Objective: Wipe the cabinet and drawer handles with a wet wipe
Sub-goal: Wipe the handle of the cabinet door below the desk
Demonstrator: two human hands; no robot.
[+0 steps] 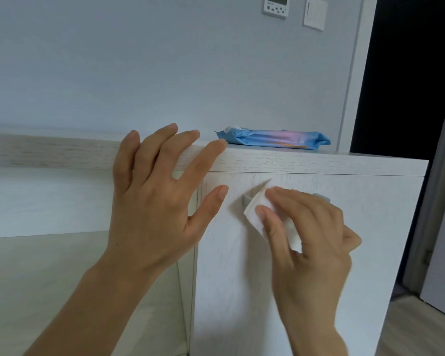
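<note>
Head view showed right hand (311,227) pinching wet wipe (257,214) on the cabinet handle (245,200), left hand (159,191) splayed open; rubbing rightward seemed due.

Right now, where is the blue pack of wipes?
The blue pack lies flat on the cabinet top, right of centre in the head view, by the wall, just beyond the left hand.

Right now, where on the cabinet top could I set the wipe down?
Free: the long stretch of cabinet top left of the left hand, along the wall. Narrow gap between its fingers and the wipe pack. Crowded: the right end, under the pack; the right hand holds the wipe at the handle.
</note>
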